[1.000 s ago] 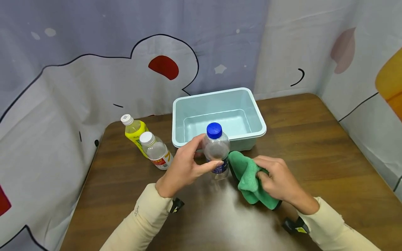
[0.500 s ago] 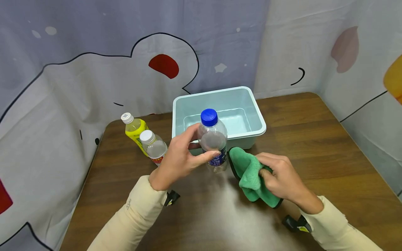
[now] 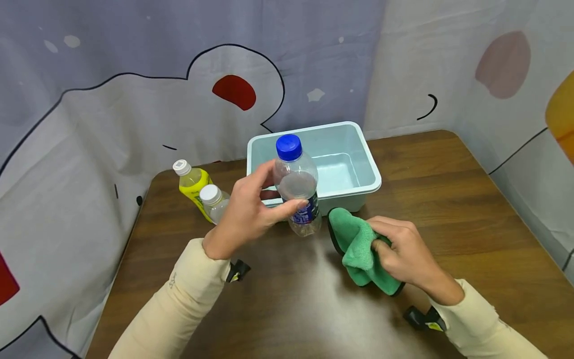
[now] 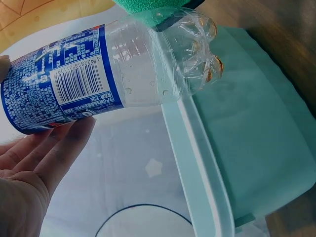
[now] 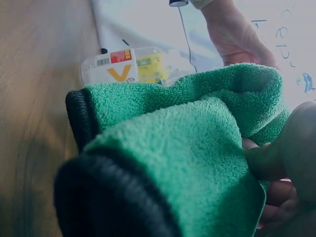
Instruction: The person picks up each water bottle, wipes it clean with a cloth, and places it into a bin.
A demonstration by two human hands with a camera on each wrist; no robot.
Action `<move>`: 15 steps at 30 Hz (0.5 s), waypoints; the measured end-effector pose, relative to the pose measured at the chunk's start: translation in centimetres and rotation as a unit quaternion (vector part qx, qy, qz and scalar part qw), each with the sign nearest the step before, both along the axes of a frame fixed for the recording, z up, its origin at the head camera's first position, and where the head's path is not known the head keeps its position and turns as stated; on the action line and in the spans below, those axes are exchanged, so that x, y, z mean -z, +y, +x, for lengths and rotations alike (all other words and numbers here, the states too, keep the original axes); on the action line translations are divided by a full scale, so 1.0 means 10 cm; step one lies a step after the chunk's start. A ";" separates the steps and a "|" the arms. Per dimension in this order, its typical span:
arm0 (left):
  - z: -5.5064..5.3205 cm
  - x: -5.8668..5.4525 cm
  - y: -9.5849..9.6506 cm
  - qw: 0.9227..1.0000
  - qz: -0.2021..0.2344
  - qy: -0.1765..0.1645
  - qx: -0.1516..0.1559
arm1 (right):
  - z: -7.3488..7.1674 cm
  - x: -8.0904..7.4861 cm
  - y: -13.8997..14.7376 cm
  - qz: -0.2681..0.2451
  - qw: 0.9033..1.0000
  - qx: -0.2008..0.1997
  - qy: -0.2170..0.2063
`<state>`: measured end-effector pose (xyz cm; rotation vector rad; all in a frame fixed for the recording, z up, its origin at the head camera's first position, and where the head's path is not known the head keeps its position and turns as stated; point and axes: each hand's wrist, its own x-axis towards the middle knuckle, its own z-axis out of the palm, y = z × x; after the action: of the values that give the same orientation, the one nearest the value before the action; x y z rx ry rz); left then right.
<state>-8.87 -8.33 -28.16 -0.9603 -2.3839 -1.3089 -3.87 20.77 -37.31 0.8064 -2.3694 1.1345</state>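
My left hand point(image 3: 251, 204) grips a clear plastic bottle point(image 3: 298, 179) with a blue cap and blue label, thumb across the front. The bottle stands nearly upright, raised off the table in front of the basin. Its barcode and ridged base show in the left wrist view, where the bottle point(image 4: 143, 61) overlaps the basin's rim. To the right, my right hand point(image 3: 403, 249) pinches a bunched green cloth point(image 3: 358, 244) with dark edging, held close over the table. Folds of the cloth point(image 5: 177, 148) fill much of the right wrist view and hide part of the fingers.
A pale blue plastic basin point(image 3: 365, 192) sits at the back of the wooden table point(image 3: 278, 309). At the left stand a yellow-labelled bottle point(image 3: 193, 187) and a white-capped clear bottle point(image 3: 211, 195), partly behind my left hand. A printed curtain point(image 3: 134, 119) hangs behind.
My left hand has lifted the blue-capped bottle up and to the left, so it overlaps the basin's front more. The right hand with the cloth has hardly moved.
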 end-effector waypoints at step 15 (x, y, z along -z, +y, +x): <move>-0.11 -0.17 -0.03 1.000 -0.020 0.001 -0.018 | -0.01 -0.06 -0.01 0.005 1.000 0.003 -0.014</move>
<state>-9.93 -8.58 -26.45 -0.9248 -2.4224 -1.2513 -3.99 20.68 -36.74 0.7916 -2.4001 1.1390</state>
